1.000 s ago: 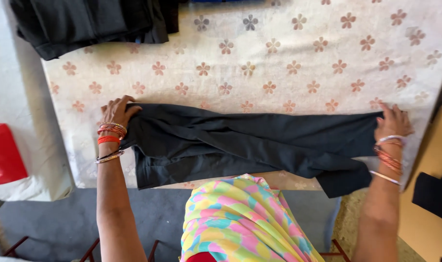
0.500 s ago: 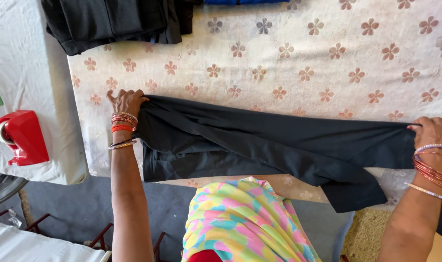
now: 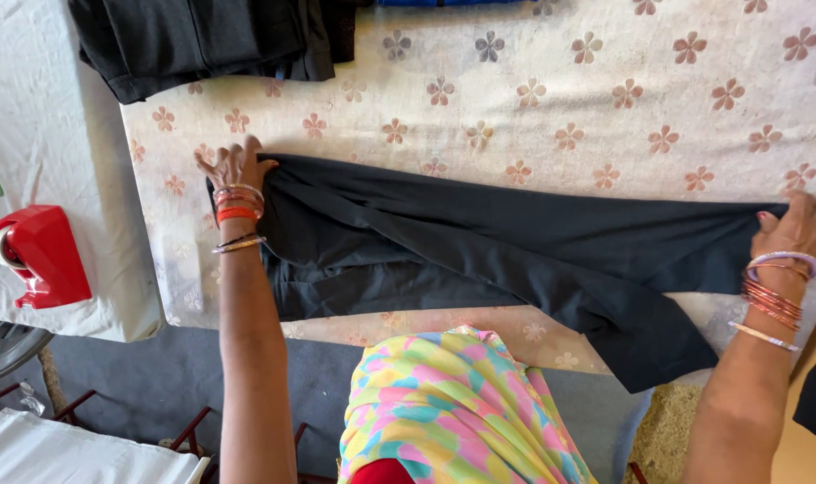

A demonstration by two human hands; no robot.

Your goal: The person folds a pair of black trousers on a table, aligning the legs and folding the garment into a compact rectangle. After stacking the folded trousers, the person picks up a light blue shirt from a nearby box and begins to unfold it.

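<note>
Centrally, item one: dark trousers (image 3: 479,242), laid lengthwise across a table cover (image 3: 605,99) of pale cloth printed with small flowers. One leg lies over the other; the lower hem end hangs toward 5 o'clock, past the table's near edge.

Item two: left hand (image 3: 236,166), at 9 o'clock of the trousers, fingers spread wide and pressed flat on the waist end of the cloth. Red and metal bangles sit on that wrist.

Item three: right hand (image 3: 798,229), at 3 o'clock, fingers curled down on the leg end of the trousers, pinning it to the cover; whether cloth is pinched between the fingers cannot be told. Pink and copper bangles ring the wrist.

Item four: stack of dark folded garments (image 3: 211,40), at 11 o'clock, well apart from the trousers, resting on the same cover.

Item five: red tape dispenser (image 3: 40,255), at 9 o'clock on a white sheet (image 3: 40,116), beside the flowered cover and apart from the left hand.

Item six: multicoloured garment (image 3: 453,412), at 6 o'clock, worn by the person, just below the trousers in view.
</note>
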